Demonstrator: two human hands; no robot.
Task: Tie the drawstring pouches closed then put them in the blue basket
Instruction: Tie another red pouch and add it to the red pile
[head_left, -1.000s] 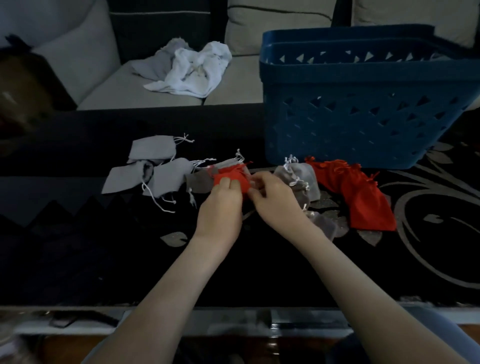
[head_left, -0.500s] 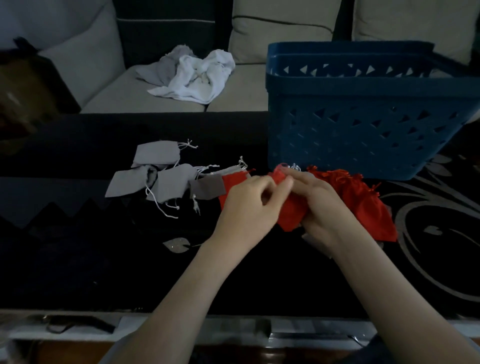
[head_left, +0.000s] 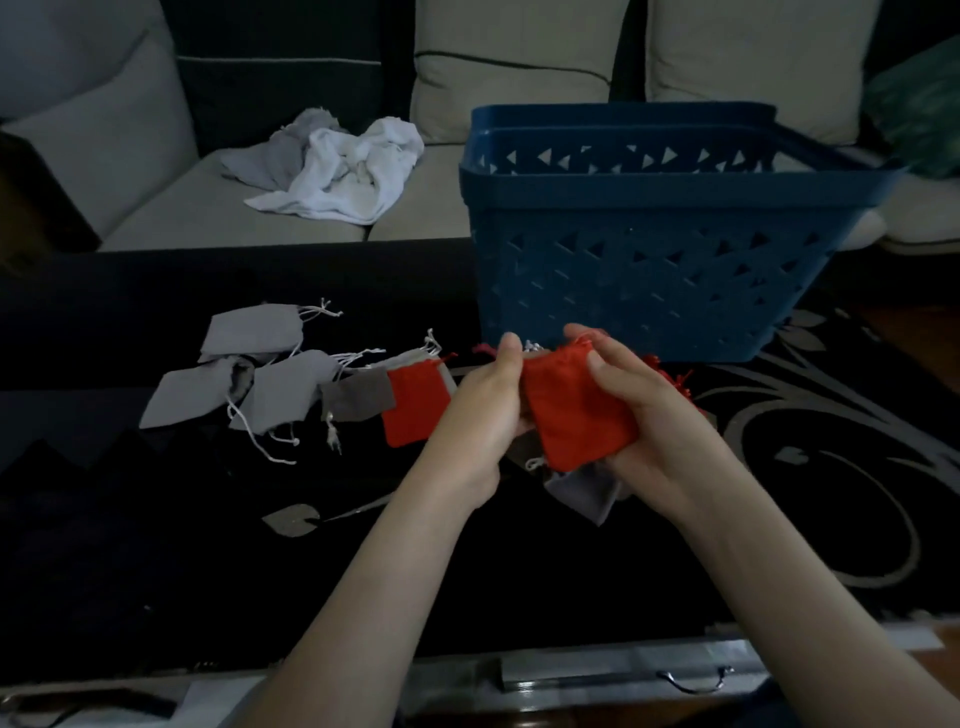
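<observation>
Behind everything, grey sofa with a crumpled white cloth on the seat. Dark table with a silver leaf pattern sits in front. Blue basket stands on its far right part; its inside is not visible from here. Left of centre on the table lie loose grey pouches with white strings, none knotted as far as I can tell, and one flat red pouch beside them. More red fabric peeks out behind the right hand, just before the basket wall. Another grey pouch lies under the hands. Change: a second ago both hands were down at the pile, pinching a red pouch low at the table. Now that held red pouch is up off the surface, in front of the basket's near wall. Left hand grips its left edge near the mouth, thumb up. Right hand wraps its right side and bottom, fingers curled. Hands are close together, both clamped on it. A bit of red cord shows by the left thumb; no knot can be made out. Judgement: pick-up done, tying under way, basket drop not yet.
</observation>
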